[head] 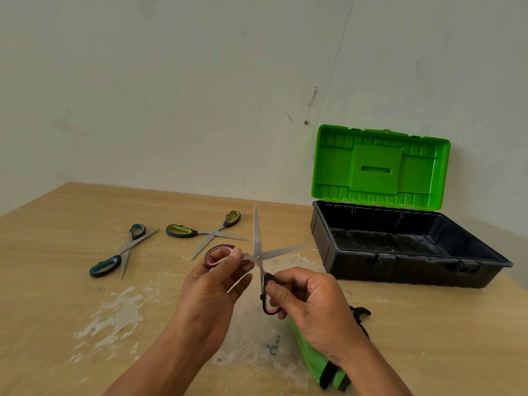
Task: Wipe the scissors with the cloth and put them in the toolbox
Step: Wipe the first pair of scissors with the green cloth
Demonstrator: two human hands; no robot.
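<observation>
Both hands hold the pink-handled scissors (258, 238) spread wide above the middle of the desk (43, 295) — the left hand (211, 290) grips one loop, the right hand (311, 307) curls round the other. The green cloth (314, 364) lies under the right wrist near the front edge; the open toolbox (400, 270) stands at the far right corner.

A single wide-angle camera sat on the person's head and looked forward and down over the table (71, 212), near enough that both forearms rose from the bottom edge. The left hand (213, 284) and right hand (311, 301) held the pink-handled scissors (258, 257) just below the middle of the view. Further off, the view took in the table's far edge, the open toolbox (400, 270) at the right and the pale wall (171, 95) filling the upper half, with straight lines bowed slightly toward the frame's borders.
</observation>
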